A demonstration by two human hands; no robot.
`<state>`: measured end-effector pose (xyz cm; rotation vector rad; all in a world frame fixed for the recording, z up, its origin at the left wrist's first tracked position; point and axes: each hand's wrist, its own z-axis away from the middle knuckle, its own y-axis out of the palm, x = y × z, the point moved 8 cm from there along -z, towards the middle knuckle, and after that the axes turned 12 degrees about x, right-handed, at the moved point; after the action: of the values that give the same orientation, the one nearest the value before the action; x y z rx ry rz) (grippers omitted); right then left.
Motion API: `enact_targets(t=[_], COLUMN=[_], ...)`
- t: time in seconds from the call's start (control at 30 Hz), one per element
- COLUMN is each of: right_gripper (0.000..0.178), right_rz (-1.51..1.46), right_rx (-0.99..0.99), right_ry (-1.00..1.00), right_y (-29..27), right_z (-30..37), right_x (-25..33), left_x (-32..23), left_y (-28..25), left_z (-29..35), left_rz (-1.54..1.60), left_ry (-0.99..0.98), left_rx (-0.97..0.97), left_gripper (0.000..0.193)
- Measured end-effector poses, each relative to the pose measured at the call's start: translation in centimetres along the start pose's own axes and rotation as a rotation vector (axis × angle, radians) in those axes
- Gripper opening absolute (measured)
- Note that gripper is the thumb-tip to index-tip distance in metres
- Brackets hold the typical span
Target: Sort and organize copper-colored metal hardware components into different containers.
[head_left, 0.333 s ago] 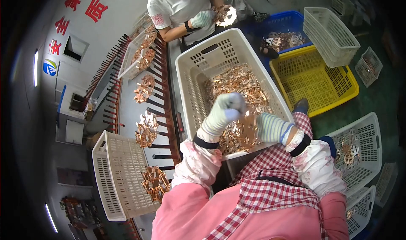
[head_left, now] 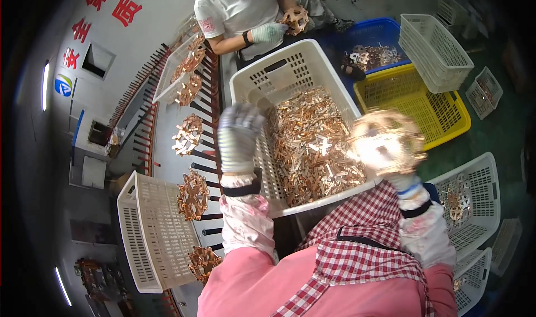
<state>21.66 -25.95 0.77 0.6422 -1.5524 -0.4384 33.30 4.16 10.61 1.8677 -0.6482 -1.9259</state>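
My right hand [head_left: 403, 184], in a striped knit glove, grips a round copper-coloured openwork metal part [head_left: 388, 141]. It is raised over the right wall of the big white crate [head_left: 360, 109], and glare washes out its middle. My left hand [head_left: 239, 135], gloved too, hovers over the crate's left wall, near the rack; motion smears its fingers. The crate holds a heap of small copper-coloured metal pieces [head_left: 315, 144]. Left of it, similar round parts [head_left: 192, 194] sit in a row along the rack with black pegs [head_left: 206, 169].
Across from me a person [head_left: 245, 15] holds another round copper part [head_left: 296, 20]. A yellow crate [head_left: 441, 113], a blue bin [head_left: 385, 24] with metal pieces and stacked white crates [head_left: 435, 49] stand right. Another white crate [head_left: 151, 233] stands at left.
My left hand has moved left from above the heap to the crate's wall. My right hand has swung right, lifting the round part. The parts along the rack have shifted nearer me.
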Motion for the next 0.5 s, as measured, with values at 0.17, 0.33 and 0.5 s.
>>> enact_targets(t=[0.17,0.33,0.5], right_gripper=[0.016,0.029,0.040], right_rz=[-0.417,-0.804,-0.123], right_rx=[-0.501,-0.871,-0.406], right_ry=[-0.433,-0.607,-0.391], right_y=[-12.5,-25.3,-16.1], right_z=[6.9,14.8,8.2], right_x=[9.7,8.4,9.5], left_x=[-3.6,-5.0,-5.1], left_y=[-11.4,-14.0,-2.8], left_z=[0.7,1.1,3.5], left_rz=[0.645,0.586,0.259], left_ry=[0.337,0.500,0.536], left_rx=[-0.624,-0.481,-0.202], left_gripper=[0.050,0.040,0.034])
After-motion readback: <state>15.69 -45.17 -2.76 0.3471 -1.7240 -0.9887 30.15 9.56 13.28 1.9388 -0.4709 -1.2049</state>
